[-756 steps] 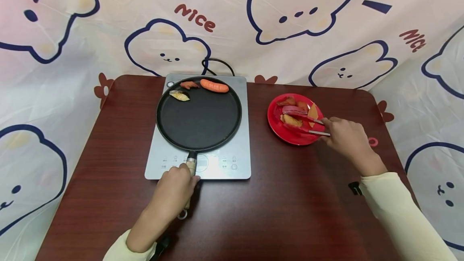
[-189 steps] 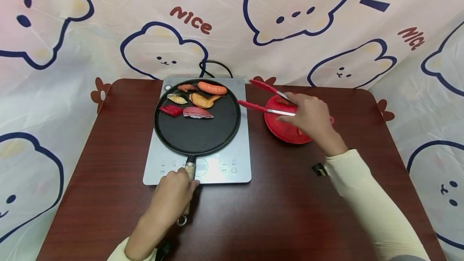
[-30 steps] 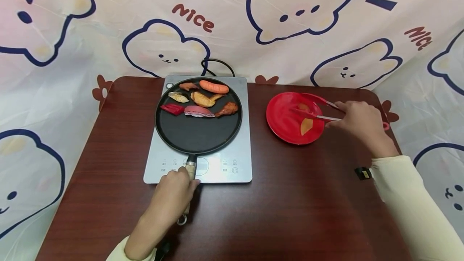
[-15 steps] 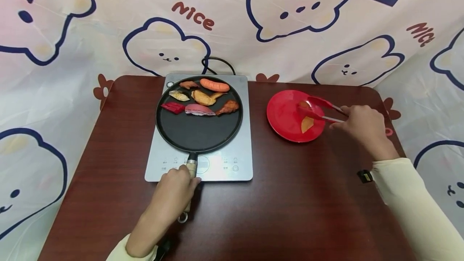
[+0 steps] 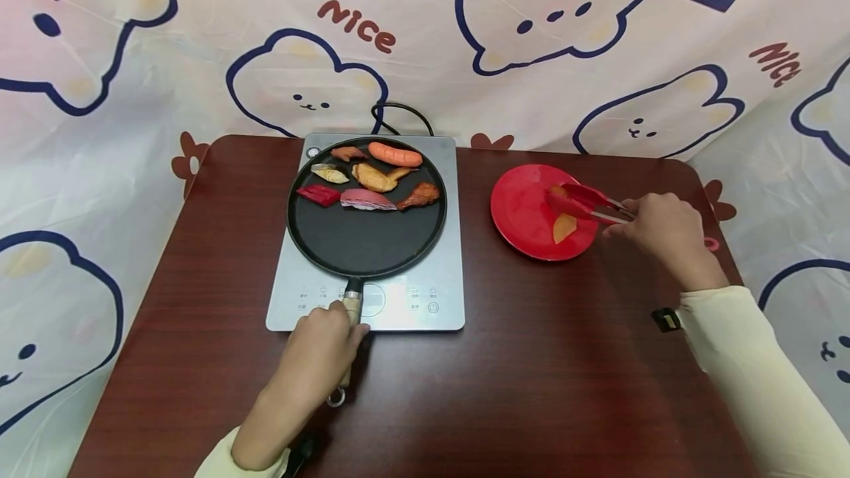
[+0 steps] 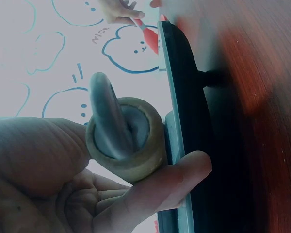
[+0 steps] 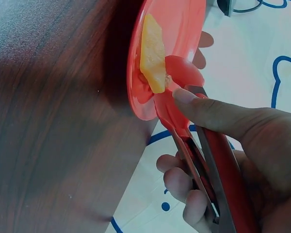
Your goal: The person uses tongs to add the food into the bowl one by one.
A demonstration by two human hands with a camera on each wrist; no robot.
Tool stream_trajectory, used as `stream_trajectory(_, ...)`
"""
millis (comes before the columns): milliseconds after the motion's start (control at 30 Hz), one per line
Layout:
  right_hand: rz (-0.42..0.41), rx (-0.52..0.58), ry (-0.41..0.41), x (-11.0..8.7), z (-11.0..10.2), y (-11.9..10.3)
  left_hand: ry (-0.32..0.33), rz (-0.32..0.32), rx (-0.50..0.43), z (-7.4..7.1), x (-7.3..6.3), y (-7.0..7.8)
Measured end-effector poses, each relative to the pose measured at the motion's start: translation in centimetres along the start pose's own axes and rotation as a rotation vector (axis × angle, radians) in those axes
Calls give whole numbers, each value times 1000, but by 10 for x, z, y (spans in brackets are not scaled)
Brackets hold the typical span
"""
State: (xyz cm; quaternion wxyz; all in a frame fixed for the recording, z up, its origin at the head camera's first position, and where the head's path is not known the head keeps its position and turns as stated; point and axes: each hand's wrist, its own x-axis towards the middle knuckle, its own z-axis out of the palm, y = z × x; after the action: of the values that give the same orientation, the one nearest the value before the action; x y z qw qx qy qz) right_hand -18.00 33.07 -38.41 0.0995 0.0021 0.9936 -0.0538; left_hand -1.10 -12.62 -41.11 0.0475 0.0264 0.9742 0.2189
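My left hand (image 5: 322,349) grips the wooden handle (image 5: 352,307) of a black frying pan (image 5: 365,242); its metal hanging ring (image 6: 109,116) shows large in the left wrist view. Over at the right, my right hand (image 5: 667,231) holds red-tipped tongs (image 5: 587,201), their jaws drawn close together above a red plate (image 5: 518,205). A brownish-orange food piece (image 5: 555,191) lies at the tongs' tips, mostly covered; whether they pinch it I cannot tell. Beside them on the plate is a yellow wedge (image 7: 153,53).
The pan stands on a silver induction cooker (image 5: 446,301). In it lie a sausage (image 5: 395,154), a drumstick (image 5: 420,195), a golden chicken wing (image 5: 373,178), a pink meat slice (image 5: 367,200), a red piece (image 5: 319,194) and other bits. A patterned cloth (image 5: 425,43) hangs behind the brown table (image 5: 491,404).
Over the last second, the tongs have narrowed over the plate's right side. Since the oldest frame, several food pieces, including the chicken wing and pink slice, have passed from plate to pan.
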Motion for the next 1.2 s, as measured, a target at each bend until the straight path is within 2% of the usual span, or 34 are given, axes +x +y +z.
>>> stream_trajectory(333, -26, -12, 29, 4, 3, -3, -22, -10, -4, -1, -1, 1)
stream_trajectory(733, -57, -25, 80, 6, 10, -7, -10, -6, -10, -1, -1, 1)
stream_trajectory(933, -61, -21, 80, 7, 11, -7, -16, -11, -13, -2, -1, 1)
stream_trajectory(1200, -89, 15, 184, 5, 5, -12, -14, -11, -8, -1, -1, 1)
